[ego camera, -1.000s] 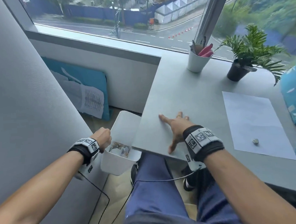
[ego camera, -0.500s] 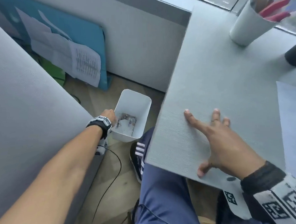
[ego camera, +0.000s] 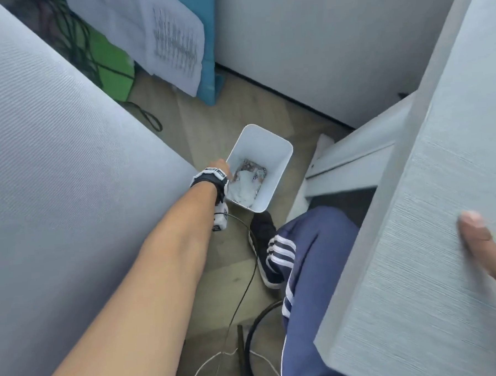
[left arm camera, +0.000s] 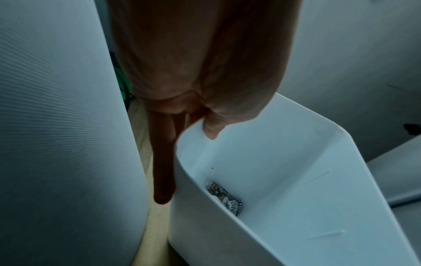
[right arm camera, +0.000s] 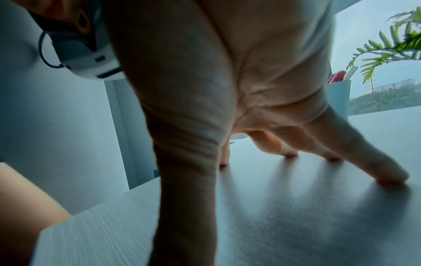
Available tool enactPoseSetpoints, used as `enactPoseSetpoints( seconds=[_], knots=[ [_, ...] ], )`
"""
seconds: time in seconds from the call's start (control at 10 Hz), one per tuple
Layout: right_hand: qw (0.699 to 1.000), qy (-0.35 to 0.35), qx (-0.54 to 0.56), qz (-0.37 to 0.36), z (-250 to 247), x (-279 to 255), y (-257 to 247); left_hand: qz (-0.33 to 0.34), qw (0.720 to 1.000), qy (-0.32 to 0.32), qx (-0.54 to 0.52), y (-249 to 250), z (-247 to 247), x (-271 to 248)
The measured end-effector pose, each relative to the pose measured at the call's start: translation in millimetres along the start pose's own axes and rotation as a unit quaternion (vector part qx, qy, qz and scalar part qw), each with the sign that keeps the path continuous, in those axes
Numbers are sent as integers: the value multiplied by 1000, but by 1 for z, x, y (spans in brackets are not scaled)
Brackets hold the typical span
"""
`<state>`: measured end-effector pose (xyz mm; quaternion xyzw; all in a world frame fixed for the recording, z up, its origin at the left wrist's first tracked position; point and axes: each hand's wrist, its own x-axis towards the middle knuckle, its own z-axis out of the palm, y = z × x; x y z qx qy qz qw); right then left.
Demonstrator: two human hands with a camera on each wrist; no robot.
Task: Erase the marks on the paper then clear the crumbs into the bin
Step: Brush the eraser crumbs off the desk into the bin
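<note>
The white bin (ego camera: 279, 157) stands low by the floor between a grey partition and the desk, with crumpled paper and a wrapper (ego camera: 248, 182) inside. My left hand (ego camera: 220, 166) pinches its near rim. In the left wrist view the thumb (left arm camera: 212, 129) lies inside the bin's wall (left arm camera: 296, 180) and the fingers (left arm camera: 164, 171) run down the outside; the wrapper (left arm camera: 224, 198) lies at the bottom. My right hand (right arm camera: 289, 144) is spread on the grey desk (right arm camera: 296, 225), fingertips pressing down and holding nothing. Only one of its fingers (ego camera: 473, 233) shows in the head view. The paper is out of sight.
A grey partition (ego camera: 52, 140) walls the left side close to the bin. A blue board with printed sheets (ego camera: 175, 39) leans on the far wall. My shoe (ego camera: 264, 244) and leg sit just below the bin; cables (ego camera: 246, 288) trail on the floor. A pen cup (right arm camera: 337, 97) and plant (right arm camera: 391, 45) stand at the desk's back.
My left hand has carried the bin from the desk's edge down toward the floor. The head view has tilted down after it. My right hand has stayed spread on the desk.
</note>
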<state>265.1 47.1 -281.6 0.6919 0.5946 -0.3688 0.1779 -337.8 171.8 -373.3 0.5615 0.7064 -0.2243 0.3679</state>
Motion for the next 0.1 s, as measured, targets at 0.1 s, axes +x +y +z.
enactPoseSetpoints(
  seconds=[0.1],
  knots=[
    [999, -27, -9, 39, 6, -46, 18, -14, 1000, -19, -13, -6, 6, 16]
  ],
)
